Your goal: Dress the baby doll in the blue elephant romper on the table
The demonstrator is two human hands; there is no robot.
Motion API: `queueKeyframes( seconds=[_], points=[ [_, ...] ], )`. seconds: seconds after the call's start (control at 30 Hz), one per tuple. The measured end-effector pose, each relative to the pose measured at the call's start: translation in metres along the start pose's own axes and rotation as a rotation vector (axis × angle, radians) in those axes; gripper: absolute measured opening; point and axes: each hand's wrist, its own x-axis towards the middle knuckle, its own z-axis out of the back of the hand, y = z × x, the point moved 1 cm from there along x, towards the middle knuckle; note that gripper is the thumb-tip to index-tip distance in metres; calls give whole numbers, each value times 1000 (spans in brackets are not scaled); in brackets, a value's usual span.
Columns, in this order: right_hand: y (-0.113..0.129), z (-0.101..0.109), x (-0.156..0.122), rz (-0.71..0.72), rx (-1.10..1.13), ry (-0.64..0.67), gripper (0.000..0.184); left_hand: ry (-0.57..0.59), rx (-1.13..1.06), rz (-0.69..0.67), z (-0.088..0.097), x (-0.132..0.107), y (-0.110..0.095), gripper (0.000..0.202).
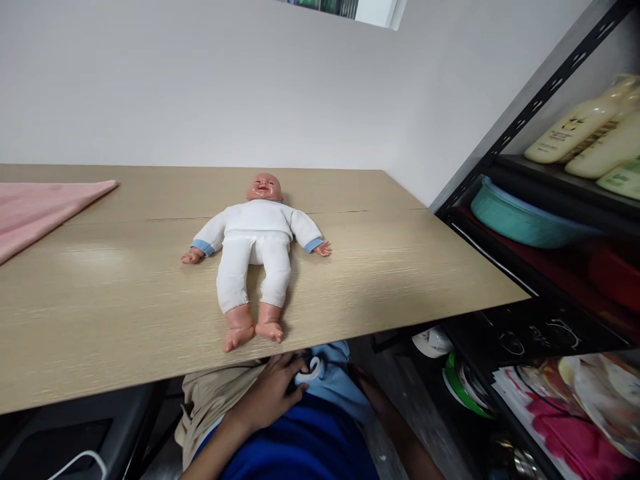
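A baby doll (pixel 257 220) in a white top and trousers with blue cuffs lies face up on the wooden table (pixel 400 267), arms spread and feet toward me. Below the table edge, my left hand (pixel 275 393) rests on my lap, thumb and fingers apart. Its fingertips are close to a light blue cloth (pixel 340 377) and a white ring-shaped piece (pixel 313 370) on it. My right hand (pixel 367 387) is low beside the cloth's right side, in shadow; its fingers are mostly hidden. Neither hand touches the doll.
A pink cloth (pixel 40 210) lies at the table's left. Along the right, a black shelf rack (pixel 500 160) holds pale bottles (pixel 575 130), a teal basin (pixel 530 217) and packaged items below. A dark chair-like surface (pixel 75 433) with a white cable is at lower left.
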Motion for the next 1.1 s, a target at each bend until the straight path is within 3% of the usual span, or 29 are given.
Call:
queueKeyframes(
  seconds=[0.13,0.27,0.37,0.47,0.5,0.57,0.67,0.73,0.77,0.87,0.93,1.0,1.1],
  points=[
    [16,7,4,-5,-101,-142,47,1,-33,-17,10,-18,-10,20],
    [72,8,-25,100,-193,-115,39,112,42,51,37,-54,-17,26],
    [140,-10,-59,356,-416,177,18,189,70,110,74,-84,-42,37],
    [209,-35,-81,581,-422,418,26,263,17,93,116,-97,-85,34],
    [229,-42,-82,652,-430,452,24,234,-6,23,128,-96,-99,32],
    [267,-54,-77,823,-467,455,20,13,-59,-182,150,-86,-122,41],
    [316,-66,-59,1041,-540,403,15,-292,-94,-393,174,-62,-139,85],
    [345,-72,-46,1118,-576,394,11,-342,-56,-447,189,-45,-142,97],
    [358,-74,-40,1121,-596,396,10,-332,-29,-470,197,-38,-143,91],
    [385,-77,-24,1016,-653,344,15,-249,14,-517,220,-22,-144,46],
    [392,-74,-11,932,-685,282,25,-211,-14,-470,233,-15,-139,28],
    [392,-69,3,868,-738,347,35,-228,-72,-382,243,-12,-131,30],
    [383,-58,22,790,-776,604,41,-318,-88,-284,256,-12,-116,37]
  ],
)
